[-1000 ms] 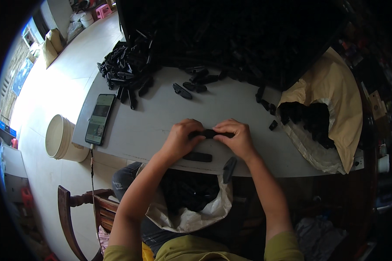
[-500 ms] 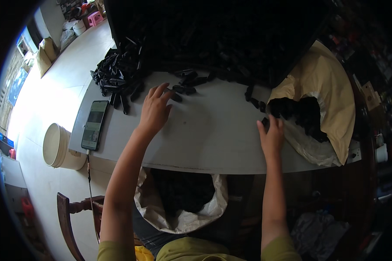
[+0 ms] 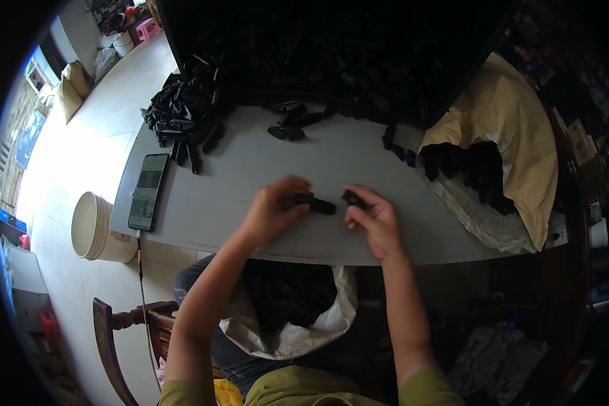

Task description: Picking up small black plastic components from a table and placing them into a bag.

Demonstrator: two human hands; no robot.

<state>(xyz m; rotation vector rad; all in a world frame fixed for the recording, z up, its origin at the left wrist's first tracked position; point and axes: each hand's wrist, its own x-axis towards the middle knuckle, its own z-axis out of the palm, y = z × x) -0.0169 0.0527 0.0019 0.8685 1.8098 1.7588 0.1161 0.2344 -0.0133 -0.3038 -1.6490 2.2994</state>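
Note:
Over the middle of the grey table [image 3: 223,196], my left hand [image 3: 272,211] is closed round one end of a long black plastic piece [image 3: 323,206]. Its other end points toward my right hand [image 3: 379,230], which pinches a small black part [image 3: 353,199]. A short gap separates the two pieces. Beyond my hands lie a few loose black pieces [image 3: 286,133], and a heap of similar long pieces [image 3: 176,115] is at the far left. To the right, an open tan paper bag [image 3: 531,149] holds many small black parts [image 3: 477,177].
A phone [image 3: 149,193] with a cable lies at the table's left edge, above a whitish bucket [image 3: 91,227]. An open white woven sack [image 3: 284,346] with dark contents sits at my lap. A large dark mass fills the table's far side. A wooden chair [image 3: 101,338] stands lower left.
Both hands have come together over the table's middle. My left hand brought a long black piece from the far side; my right came away from the paper bag with a small part.

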